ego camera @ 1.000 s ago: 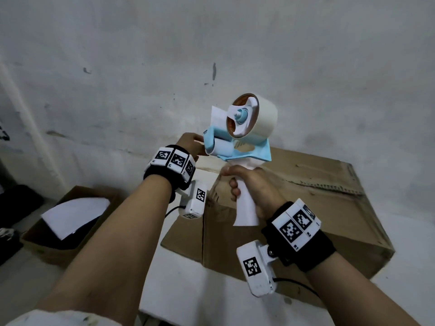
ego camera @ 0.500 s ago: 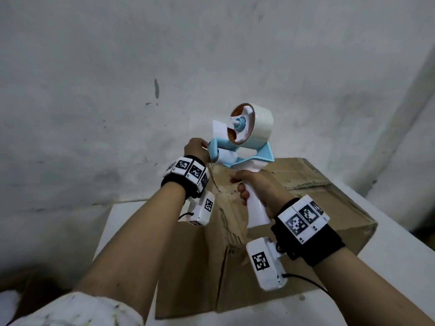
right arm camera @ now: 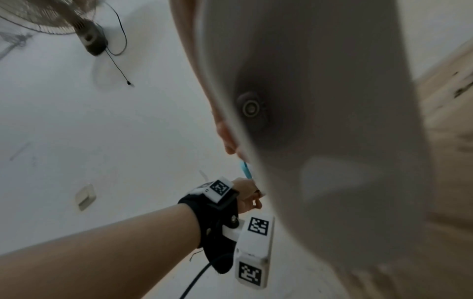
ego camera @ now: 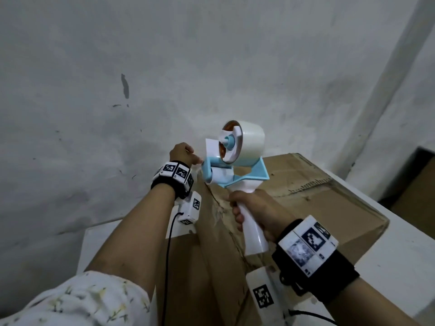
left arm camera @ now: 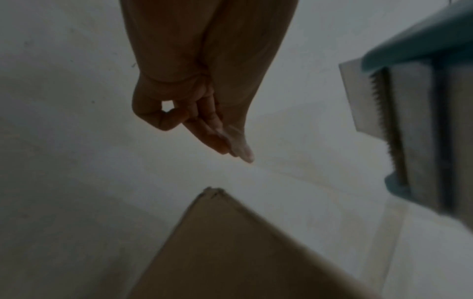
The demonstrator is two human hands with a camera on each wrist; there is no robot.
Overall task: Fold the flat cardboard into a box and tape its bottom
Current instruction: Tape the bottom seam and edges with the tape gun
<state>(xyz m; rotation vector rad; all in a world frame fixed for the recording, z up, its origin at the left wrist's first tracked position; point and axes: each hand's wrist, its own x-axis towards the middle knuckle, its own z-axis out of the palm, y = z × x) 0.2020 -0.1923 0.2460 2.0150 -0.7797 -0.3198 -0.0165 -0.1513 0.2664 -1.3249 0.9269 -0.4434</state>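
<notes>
A brown cardboard box [ego camera: 306, 184] stands folded on the white table [ego camera: 400, 255]; one corner of it shows in the left wrist view [left arm camera: 230, 242]. Above its near-left edge my right hand [ego camera: 251, 208] grips the white handle [right arm camera: 320, 121] of a blue and white tape dispenser [ego camera: 235, 170] that carries a roll of clear tape [ego camera: 249, 147]. My left hand [ego camera: 197, 160] is at the dispenser's front end. In the left wrist view its fingertips [left arm camera: 238, 149] pinch what looks like the clear tape end, left of the toothed cutter [left arm camera: 384, 121].
A grey-white wall rises close behind the table. A pale column [ego camera: 388, 90] runs up at the right, with a dark opening and more cardboard [ego camera: 419, 184] beside it. In the right wrist view a wall fan [right arm camera: 64, 20] hangs high on the left.
The head view has swung right, so the open box on the floor at the left is out of sight. Both hands keep their hold at the dispenser over the box.
</notes>
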